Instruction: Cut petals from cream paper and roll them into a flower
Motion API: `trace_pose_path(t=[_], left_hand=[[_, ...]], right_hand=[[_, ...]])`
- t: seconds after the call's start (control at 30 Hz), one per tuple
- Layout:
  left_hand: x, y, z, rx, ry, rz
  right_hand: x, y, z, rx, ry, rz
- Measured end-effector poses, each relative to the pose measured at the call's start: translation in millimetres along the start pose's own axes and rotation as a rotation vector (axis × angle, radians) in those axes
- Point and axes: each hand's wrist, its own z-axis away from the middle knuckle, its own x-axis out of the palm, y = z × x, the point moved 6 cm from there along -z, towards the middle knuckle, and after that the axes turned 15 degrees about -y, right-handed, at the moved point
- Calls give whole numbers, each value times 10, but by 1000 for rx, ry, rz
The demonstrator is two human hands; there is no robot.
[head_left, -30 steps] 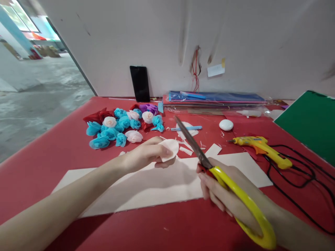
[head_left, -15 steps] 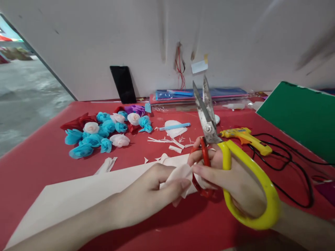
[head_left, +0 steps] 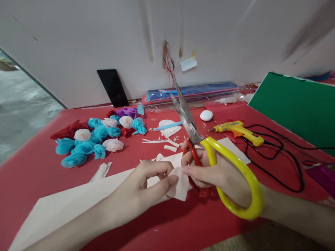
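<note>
Between thumb and fingers, my left hand pinches a small pale pink paper piece. The thumb and forefinger of my right hand touch that piece's right edge. Hooked over my right hand are large scissors, with one yellow handle loop, one red loop and worn metal blades. The blades point up and away, slightly apart. Under both hands lies a large pale pink paper sheet. Beyond it are thin paper scraps and a light blue pen on a cut paper shape.
Blue, white and red paper flowers cluster at left on the red table. A yellow glue gun with a black cord lies at right, near a green board. A black phone leans on the wall.
The paper piece has turned, so more of its flat side hangs below my fingers. The scissors tilt further left. My head view has shifted slightly to the right.
</note>
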Motion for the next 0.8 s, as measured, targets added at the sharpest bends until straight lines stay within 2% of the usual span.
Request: trace_pose_path(t=[0.2, 0.33, 0.4, 0.47, 0.63, 0.8], left_hand=[[-69, -33, 8, 137, 102, 122], [-94, -55, 19, 182, 141, 88], [-97, -34, 26, 208, 141, 74], [-97, 2, 27, 221, 128, 76], [-40, 110, 11, 239, 5, 27], [-51, -25, -7, 168, -28, 207]], right_hand=[[6, 25, 38, -7, 36, 15], [-1, -19, 41, -118, 105, 23], [-16, -21, 35, -127, 133, 67], [-27, -18, 30, -110, 139, 119], [-1, -42, 33, -89, 99, 102], [48, -35, 45, -96, 30, -52]])
